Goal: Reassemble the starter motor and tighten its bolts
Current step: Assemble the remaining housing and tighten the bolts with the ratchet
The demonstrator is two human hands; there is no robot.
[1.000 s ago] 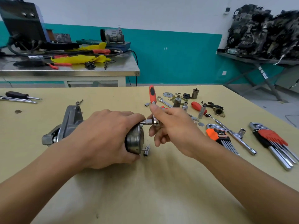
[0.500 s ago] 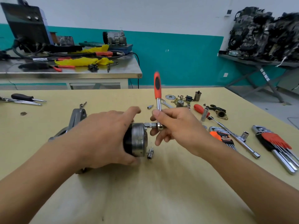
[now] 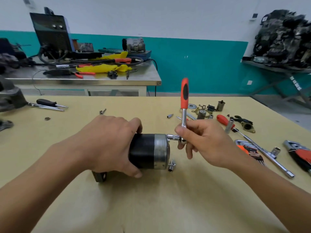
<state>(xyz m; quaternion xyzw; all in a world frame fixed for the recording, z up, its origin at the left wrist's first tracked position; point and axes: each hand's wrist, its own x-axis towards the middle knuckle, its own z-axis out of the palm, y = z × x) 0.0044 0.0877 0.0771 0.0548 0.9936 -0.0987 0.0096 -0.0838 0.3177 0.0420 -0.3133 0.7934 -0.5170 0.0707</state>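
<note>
The starter motor point(image 3: 149, 151), a black cylinder with a silver end cap, lies on its side on the yellow table point(image 3: 151, 202). My left hand point(image 3: 107, 145) grips its body from above and hides the front housing. A ratchet wrench point(image 3: 184, 101) with an orange and black handle stands nearly upright, and its chrome socket point(image 3: 172, 137) sits on a bolt at the upper edge of the end cap. My right hand point(image 3: 200, 142) pinches the ratchet's shaft just above the head. A small chrome socket piece point(image 3: 172, 165) lies by the cap's lower edge.
Right of the motor lie hex key sets point(image 3: 303, 155), a T-handle socket wrench point(image 3: 267, 158), a red-handled screwdriver point(image 3: 224, 121), loose sockets and small parts point(image 3: 202, 113). Screwdrivers point(image 3: 48, 105) lie far left. A steel bench point(image 3: 84, 78) with tools stands behind.
The ratchet handle has swung up from leaning away to nearly upright. The motor has turned so its black side shows, and my left hand has shifted back along the body.
</note>
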